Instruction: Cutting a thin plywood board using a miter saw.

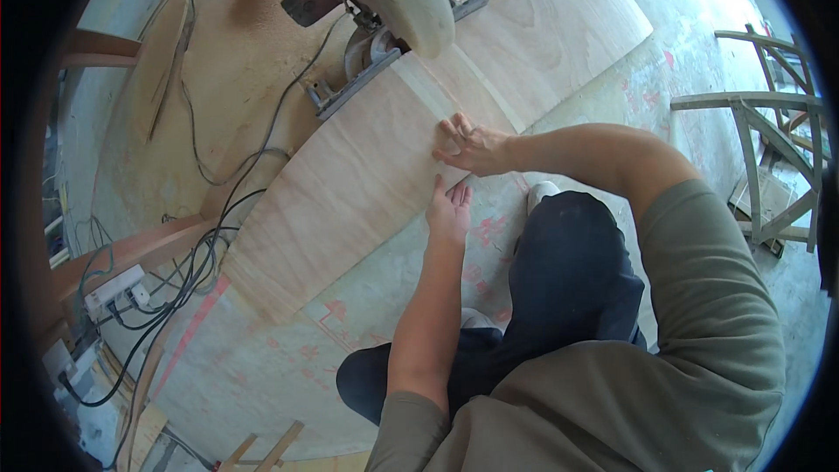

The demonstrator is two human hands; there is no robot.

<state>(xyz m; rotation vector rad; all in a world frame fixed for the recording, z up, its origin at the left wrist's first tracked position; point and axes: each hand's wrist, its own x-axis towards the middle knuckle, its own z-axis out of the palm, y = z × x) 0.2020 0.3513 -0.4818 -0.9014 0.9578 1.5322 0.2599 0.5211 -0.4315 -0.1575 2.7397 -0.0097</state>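
Note:
A long, pale plywood panel with curved ends lies diagonally across the floor before me. My right hand rests on its near part, fingers bent and apart, beside a lighter strip that runs toward the saw. Just below, my left hand is at the panel's near edge, thumb and fingers apart and pointing up; whether its fingers reach under the edge cannot be told. A miter saw with a pale guard stands over the panel's far edge, its base partly hidden.
Black cables run from the saw side to a white power strip at the left. Sawdust-covered boarding spreads behind the panel. Wooden frames stand at the right. My knees are close to the panel's near edge.

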